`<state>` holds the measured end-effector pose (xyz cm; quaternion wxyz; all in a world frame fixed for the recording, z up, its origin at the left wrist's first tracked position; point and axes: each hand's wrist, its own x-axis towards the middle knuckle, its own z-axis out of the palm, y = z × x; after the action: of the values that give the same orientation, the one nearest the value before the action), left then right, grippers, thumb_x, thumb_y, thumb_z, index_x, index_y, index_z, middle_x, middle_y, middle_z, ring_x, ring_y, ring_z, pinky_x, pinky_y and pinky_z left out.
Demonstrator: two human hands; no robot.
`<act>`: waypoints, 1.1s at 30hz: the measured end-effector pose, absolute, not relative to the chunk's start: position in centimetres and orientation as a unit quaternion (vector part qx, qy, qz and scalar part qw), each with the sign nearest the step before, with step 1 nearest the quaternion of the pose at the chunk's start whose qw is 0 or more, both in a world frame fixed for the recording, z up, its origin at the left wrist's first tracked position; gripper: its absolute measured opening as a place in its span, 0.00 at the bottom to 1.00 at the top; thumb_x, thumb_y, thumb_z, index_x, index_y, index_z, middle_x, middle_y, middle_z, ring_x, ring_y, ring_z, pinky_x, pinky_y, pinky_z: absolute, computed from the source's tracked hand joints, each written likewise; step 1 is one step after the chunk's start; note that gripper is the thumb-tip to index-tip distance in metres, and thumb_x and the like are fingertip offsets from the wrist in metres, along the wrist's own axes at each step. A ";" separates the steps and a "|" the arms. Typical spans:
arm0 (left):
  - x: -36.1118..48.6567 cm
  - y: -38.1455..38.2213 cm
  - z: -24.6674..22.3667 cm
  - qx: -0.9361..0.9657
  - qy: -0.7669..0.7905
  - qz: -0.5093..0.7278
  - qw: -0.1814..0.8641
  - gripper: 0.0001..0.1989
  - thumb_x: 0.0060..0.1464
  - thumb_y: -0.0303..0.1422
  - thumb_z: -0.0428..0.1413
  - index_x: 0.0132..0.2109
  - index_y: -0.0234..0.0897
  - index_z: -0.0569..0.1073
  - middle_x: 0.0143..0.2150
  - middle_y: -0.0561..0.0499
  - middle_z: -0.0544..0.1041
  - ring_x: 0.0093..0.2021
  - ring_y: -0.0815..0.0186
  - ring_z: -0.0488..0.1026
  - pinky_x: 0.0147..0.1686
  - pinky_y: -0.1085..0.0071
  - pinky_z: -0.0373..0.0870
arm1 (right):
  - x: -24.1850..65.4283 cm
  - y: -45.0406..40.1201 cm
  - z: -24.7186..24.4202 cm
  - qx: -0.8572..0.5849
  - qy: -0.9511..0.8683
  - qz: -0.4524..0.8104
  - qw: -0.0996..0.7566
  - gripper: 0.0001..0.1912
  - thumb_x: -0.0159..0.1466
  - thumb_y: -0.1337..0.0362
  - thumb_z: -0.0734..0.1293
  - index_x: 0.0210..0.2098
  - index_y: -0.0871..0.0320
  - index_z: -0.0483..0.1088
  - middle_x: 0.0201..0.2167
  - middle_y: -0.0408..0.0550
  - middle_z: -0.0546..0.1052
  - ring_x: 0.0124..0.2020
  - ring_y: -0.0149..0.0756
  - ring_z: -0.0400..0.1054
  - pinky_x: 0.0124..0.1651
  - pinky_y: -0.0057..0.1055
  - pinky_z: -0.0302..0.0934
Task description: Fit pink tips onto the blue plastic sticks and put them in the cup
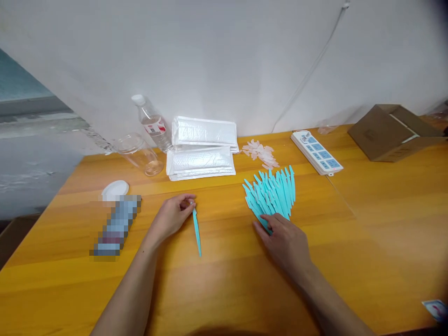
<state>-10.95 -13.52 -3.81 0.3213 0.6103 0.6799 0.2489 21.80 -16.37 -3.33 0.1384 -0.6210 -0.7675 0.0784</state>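
Observation:
My left hand (172, 213) pinches the upper, blade end of a slim turquoise eyebrow razor (197, 233), whose narrow handle points toward me over the table. The fingertips partly cover its top. To the right, a fanned pile of several similar eyebrow razors (275, 191) lies with the blade ends pointing away. My right hand (285, 238) is at the near end of this pile, thumb and index finger closed about the handle of one razor at its left edge. The other fingers hide some handle ends. Beyond the pile lie small translucent pinkish caps (261, 153) in a loose heap.
White padded envelopes (201, 161) are stacked by the wall, beside a water bottle (154, 123) and a clear jar (140, 156). A white lid (115, 190) and a blurred-out flat object (117, 226) lie left. A power strip (317, 151) and cardboard box (381, 135) stand right.

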 end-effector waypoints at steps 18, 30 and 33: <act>6.3 5.1 -1.1 0.814 0.547 0.156 0.117 0.12 0.60 0.30 0.52 0.41 0.36 0.80 0.45 0.41 0.80 0.47 0.56 0.75 0.47 0.66 0.67 | 23.0 -16.3 -0.9 -0.569 -0.753 0.287 0.167 0.13 0.72 0.63 0.55 0.37 0.56 0.69 0.36 0.49 0.75 0.37 0.37 0.70 0.39 0.32 0.59; 9.2 7.9 -2.6 0.786 0.604 0.071 0.113 0.13 0.52 0.25 0.56 0.45 0.26 0.78 0.47 0.31 0.78 0.51 0.49 0.74 0.51 0.60 0.66 | 25.4 -16.2 -0.9 -0.582 -0.672 0.419 0.187 0.12 0.72 0.57 0.52 0.35 0.53 0.58 0.28 0.41 0.67 0.28 0.34 0.59 0.31 0.30 0.50; 8.6 6.9 -1.8 0.781 0.604 0.084 0.131 0.11 0.51 0.27 0.58 0.42 0.27 0.79 0.45 0.31 0.78 0.50 0.47 0.74 0.50 0.58 0.67 | 25.1 -16.2 -1.0 -0.576 -0.678 0.417 0.186 0.11 0.72 0.58 0.52 0.34 0.53 0.58 0.28 0.41 0.67 0.28 0.35 0.59 0.32 0.30 0.50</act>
<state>8.56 6.85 -1.79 0.1309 0.7814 0.6043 0.0839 25.10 -16.22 -0.98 0.1862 -0.5761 -0.6778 0.4171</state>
